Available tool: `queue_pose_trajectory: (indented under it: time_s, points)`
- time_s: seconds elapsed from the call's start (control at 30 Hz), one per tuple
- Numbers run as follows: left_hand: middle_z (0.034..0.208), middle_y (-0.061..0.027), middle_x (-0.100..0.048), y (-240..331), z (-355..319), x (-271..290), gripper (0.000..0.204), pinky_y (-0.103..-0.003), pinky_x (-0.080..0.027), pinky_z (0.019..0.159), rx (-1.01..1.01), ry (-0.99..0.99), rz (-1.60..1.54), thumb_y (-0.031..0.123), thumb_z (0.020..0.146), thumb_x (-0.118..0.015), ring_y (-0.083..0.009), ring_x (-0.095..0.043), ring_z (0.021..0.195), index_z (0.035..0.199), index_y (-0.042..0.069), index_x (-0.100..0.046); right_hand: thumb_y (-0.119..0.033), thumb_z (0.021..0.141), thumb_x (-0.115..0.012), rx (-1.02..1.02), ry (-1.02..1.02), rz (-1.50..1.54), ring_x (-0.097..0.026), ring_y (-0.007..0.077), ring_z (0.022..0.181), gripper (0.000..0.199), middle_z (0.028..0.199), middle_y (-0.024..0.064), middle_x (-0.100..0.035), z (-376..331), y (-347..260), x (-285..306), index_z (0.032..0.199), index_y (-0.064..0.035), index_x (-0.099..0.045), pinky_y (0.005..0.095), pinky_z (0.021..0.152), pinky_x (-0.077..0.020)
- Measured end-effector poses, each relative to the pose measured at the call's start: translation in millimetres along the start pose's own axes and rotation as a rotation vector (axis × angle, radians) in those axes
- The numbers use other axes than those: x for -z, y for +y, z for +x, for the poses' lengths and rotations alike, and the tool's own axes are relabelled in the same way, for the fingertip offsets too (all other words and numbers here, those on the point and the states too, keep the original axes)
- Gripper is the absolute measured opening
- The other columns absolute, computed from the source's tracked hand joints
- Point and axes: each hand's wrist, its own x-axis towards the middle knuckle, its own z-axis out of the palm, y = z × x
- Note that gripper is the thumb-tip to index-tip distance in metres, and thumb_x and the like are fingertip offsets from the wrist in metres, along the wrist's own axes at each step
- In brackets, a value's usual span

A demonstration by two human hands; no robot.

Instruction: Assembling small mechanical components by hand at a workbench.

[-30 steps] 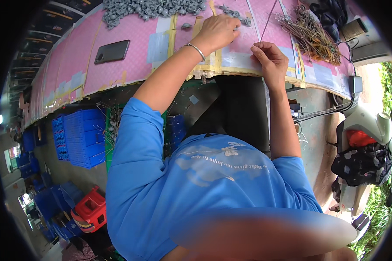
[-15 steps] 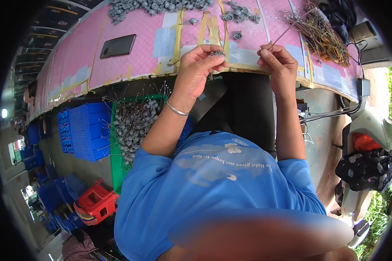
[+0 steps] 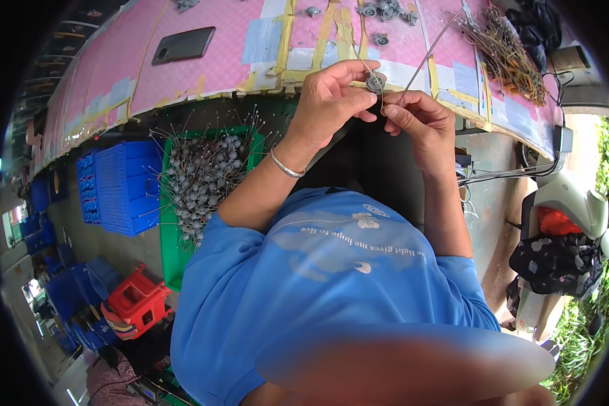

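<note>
My left hand [image 3: 331,98] pinches a small round grey part [image 3: 375,82] between thumb and fingers, just off the near edge of the pink-covered table [image 3: 203,74]. A silver bracelet sits on that wrist. My right hand [image 3: 423,122] is close beside it, gripping a thin metal wire [image 3: 423,59] that slants up over the table, with its lower end at the grey part. Both hands hover above my lap.
More grey parts [image 3: 382,10] and a heap of wires [image 3: 504,47] lie on the table, a dark phone [image 3: 183,45] at its left. Below it are a green crate [image 3: 199,179] with wired grey parts, blue crates [image 3: 118,186] and a red stool [image 3: 135,301]. A scooter [image 3: 561,230] stands to the right.
My left hand came back from the table top to its near edge, holding a grey part. My right hand with the wire has closed in on it.
</note>
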Motion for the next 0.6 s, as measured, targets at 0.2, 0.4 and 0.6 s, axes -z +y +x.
queue_pose_trajectory:
  time_s: [0.2,0.4,0.6]
  points:
    - [0.109,-0.0124,-0.067,1.0,-2.3,-0.6,0.041,-0.026,-0.061,0.066,0.004,0.019,0.098,0.003,0.086,-0.066,-0.0140,-0.067,0.087,0.126,-0.005,-0.058,-0.002,0.086,-0.071,-0.036,0.012,0.004,-0.063,0.0116,0.068,0.010,0.090,0.0079,-0.071,-6.6,1.7,-4.1,0.096,-0.0002,-0.070,0.0236,0.060,-0.0500]
    - [0.098,-0.0125,-0.067,3.5,-2.4,-3.5,0.035,-0.025,-0.061,0.061,-0.009,0.073,0.071,-0.004,0.086,-0.061,-0.0159,-0.069,0.083,0.121,-0.008,-0.060,-0.002,0.086,-0.071,-0.051,-0.003,-0.004,-0.063,0.0103,0.068,0.012,0.090,0.0079,-0.071,-5.7,2.0,-4.0,0.098,0.0001,-0.070,0.0227,0.060,-0.0496]
    - [0.094,-0.0125,-0.069,4.8,-3.4,-1.1,0.033,-0.025,-0.062,0.062,0.035,0.068,0.042,-0.005,0.087,-0.059,-0.0151,-0.069,0.080,0.120,-0.008,-0.061,-0.002,0.086,-0.071,-0.067,-0.017,-0.003,-0.063,0.0102,0.068,0.013,0.094,0.0087,-0.071,-10.3,6.0,1.2,0.099,0.0009,-0.070,0.0227,0.060,-0.0495]
